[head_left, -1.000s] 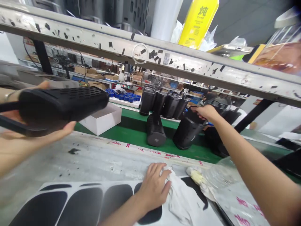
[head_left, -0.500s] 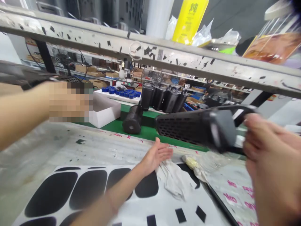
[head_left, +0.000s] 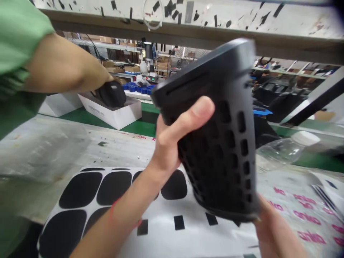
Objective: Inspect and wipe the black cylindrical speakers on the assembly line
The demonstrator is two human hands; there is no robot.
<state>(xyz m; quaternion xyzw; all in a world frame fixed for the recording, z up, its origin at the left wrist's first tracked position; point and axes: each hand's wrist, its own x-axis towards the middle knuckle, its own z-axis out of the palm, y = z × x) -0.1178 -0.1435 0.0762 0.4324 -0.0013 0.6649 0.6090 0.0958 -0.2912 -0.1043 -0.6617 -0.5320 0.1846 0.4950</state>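
At a cluttered factory workbench beside a green conveyor, a worker's left hand grips the side of a black perforated speaker shell held tilted above a sheet of black pads, while the right hand, partly hidden, appears to cup its lower end.

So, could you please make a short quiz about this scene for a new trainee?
1. True or false: both hands hold the black perforated housing.
2. What lies under it on the table? A) white sheet with black oval pads B) a keyboard C) a metal tray
3. What transparent thing lies to the right of the housing?

Key: 1. True: left hand grips its side, right hand supports the bottom. 2. A. 3. A plastic bottle with a white cap.
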